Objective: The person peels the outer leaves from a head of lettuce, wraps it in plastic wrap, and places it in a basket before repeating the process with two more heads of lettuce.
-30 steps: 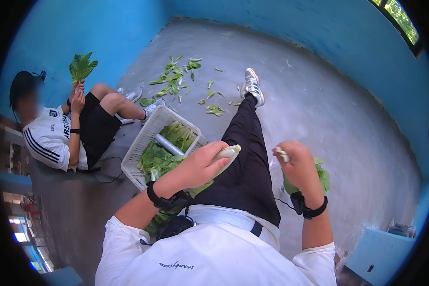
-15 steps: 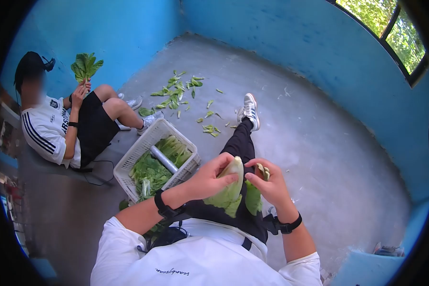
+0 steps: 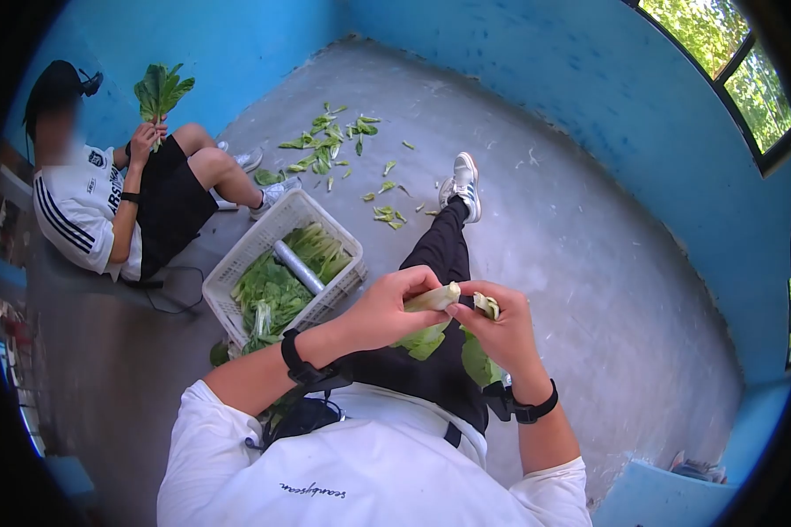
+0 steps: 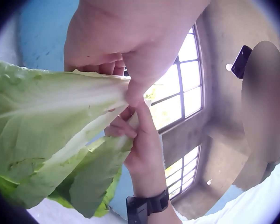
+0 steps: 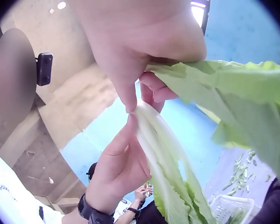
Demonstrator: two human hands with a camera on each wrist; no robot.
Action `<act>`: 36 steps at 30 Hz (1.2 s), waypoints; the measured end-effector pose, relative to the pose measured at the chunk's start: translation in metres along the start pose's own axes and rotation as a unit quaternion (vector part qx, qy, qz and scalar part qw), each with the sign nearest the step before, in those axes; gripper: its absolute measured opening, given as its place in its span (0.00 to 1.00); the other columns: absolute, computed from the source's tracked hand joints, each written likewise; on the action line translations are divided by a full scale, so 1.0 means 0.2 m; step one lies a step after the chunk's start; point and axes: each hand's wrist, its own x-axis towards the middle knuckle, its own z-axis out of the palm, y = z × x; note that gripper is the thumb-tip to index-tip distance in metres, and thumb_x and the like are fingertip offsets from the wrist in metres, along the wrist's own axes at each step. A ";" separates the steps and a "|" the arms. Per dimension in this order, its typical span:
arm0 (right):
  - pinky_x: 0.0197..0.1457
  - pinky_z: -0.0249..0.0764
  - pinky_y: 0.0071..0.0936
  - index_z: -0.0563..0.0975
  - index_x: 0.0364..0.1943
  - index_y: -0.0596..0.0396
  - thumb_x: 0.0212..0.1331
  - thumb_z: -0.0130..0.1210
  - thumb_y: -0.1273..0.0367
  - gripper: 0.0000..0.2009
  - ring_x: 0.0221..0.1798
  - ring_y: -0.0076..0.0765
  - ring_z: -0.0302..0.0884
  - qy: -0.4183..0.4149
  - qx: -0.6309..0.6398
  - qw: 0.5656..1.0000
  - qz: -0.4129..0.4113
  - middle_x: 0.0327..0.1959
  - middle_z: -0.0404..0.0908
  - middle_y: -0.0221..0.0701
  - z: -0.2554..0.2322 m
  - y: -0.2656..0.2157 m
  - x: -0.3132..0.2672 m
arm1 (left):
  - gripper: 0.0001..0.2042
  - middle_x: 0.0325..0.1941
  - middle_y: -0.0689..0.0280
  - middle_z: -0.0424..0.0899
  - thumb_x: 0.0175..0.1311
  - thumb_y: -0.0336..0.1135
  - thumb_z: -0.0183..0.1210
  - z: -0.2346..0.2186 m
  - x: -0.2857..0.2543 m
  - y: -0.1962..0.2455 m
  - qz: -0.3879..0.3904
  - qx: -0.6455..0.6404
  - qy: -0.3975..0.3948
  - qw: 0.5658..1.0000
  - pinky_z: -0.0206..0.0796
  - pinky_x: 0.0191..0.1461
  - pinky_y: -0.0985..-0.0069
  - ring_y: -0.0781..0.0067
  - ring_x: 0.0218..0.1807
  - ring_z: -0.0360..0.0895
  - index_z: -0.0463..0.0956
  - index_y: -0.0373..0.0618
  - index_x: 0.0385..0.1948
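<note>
In the head view my left hand [image 3: 382, 309] grips a small head of leafy greens [image 3: 432, 299], its pale cut base pointing toward the right hand. My right hand [image 3: 505, 332] holds several detached leaves [image 3: 480, 362], their white ends showing by its fingers. Seen from the right wrist, the thumb and fingertips pinch at the white base of the leafy greens [image 5: 165, 144], while the detached leaves [image 5: 228, 93] stick out from the same palm. The left wrist view has a broad leaf with a white rib [image 4: 60, 102] under the left fingers, the right fingertips meeting it at the base.
A white plastic basket [image 3: 347, 281] of greens with a shiny silver roll [image 3: 298, 268] across it stands left of my leg. Leaf scraps [image 3: 321, 145] are scattered on the grey floor. Another person [image 3: 97, 198] sits at the left, holding a leafy bunch [image 3: 160, 92].
The right hand has come in from the right to meet the left at the base of the greens. The greens have tilted, so their base points right.
</note>
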 end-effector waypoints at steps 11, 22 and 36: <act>0.35 0.73 0.29 0.81 0.36 0.60 0.52 0.72 0.70 0.12 0.29 0.34 0.78 -0.065 -0.098 0.991 -0.066 0.28 0.81 0.35 -0.07 -0.06 0.03 | 0.12 0.33 0.63 0.83 0.61 0.33 0.66 -0.04 -0.02 0.09 0.035 0.143 -0.007 0.989 0.70 0.45 0.73 0.73 0.37 0.80 0.76 0.39 0.41; 0.35 0.71 0.36 0.80 0.34 0.60 0.55 0.67 0.73 0.08 0.31 0.48 0.77 -0.147 -0.156 0.969 -0.124 0.28 0.79 0.39 -0.10 0.01 0.04 | 0.12 0.37 0.60 0.85 0.61 0.31 0.66 -0.06 -0.03 0.08 0.065 0.315 0.004 0.947 0.72 0.47 0.70 0.63 0.41 0.84 0.78 0.40 0.44; 0.33 0.66 0.18 0.74 0.43 0.56 0.72 0.55 0.70 0.05 0.29 0.14 0.69 -0.049 0.228 0.972 0.007 0.25 0.73 0.20 -0.08 0.15 0.08 | 0.24 0.43 0.69 0.72 0.77 0.37 0.50 -0.10 -0.01 -0.02 -0.017 -0.093 -0.054 0.994 0.65 0.57 0.75 0.77 0.46 0.72 0.60 0.43 0.71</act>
